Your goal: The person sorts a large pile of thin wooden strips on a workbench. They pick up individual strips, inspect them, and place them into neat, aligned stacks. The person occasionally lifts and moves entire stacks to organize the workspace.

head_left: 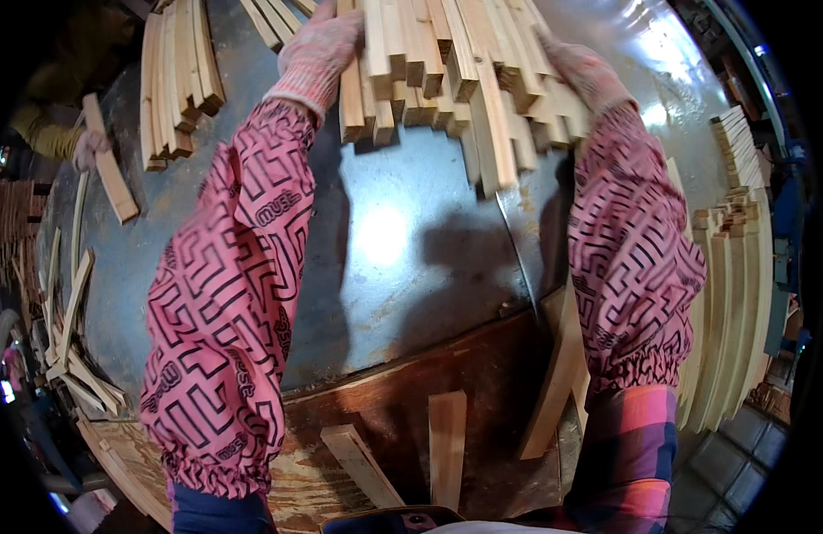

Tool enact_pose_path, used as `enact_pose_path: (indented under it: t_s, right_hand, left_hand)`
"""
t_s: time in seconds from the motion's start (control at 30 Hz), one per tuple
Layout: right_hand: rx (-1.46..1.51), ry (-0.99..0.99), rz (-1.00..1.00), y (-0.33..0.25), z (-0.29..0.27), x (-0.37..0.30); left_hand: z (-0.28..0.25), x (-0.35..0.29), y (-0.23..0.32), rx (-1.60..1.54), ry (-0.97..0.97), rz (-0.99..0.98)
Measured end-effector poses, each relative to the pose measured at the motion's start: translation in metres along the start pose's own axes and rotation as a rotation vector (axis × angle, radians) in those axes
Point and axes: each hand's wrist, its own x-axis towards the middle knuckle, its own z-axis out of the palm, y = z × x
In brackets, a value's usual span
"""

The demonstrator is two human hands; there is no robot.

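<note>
Both my arms reach forward in pink patterned sleeve covers, with knitted work gloves on the hands. A wide bundle of pale wooden strips lies on the metal tabletop between my hands, its near ends uneven. My left hand presses against the bundle's left side, its fingers partly out of the picture at the top. On the right side, my right hand is closed against the strips, slightly blurred, fingertips hidden. Together the hands clasp the bundle. One strip juts nearer to me than the others.
Another stack of strips lies at the far left. Beside it a co-worker's gloved hand holds a short wooden piece. Thin offcuts lie at the left edge. Loose boards stand near me; stacked strips line the right.
</note>
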Motion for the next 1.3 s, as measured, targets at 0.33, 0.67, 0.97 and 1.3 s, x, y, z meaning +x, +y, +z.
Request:
enact_pose_path:
  t_s: [0.33,0.67,0.97,1.3]
  right_hand:
    - [0.231,-0.185,-0.173,-0.044,-0.033,-0.13]
    - [-0.083,-0.125,-0.002,-0.096,-0.028,-0.133]
    - [0.127,-0.097,-0.082,-0.066,-0.019,-0.06]
    - [-0.103,0.351,0.066,-0.018,-0.036,-0.087]
  left_hand:
    - [-0.006,-0.032,-0.006,-0.134,-0.026,-0.426]
    - [-0.045,-0.044,0.015,-0.035,-0.267,-0.563]
    - [0.032,-0.068,0.043,0.25,0.081,-0.172]
    - [-0.004,-0.037,0.02,-0.746,-0.424,-0.022]
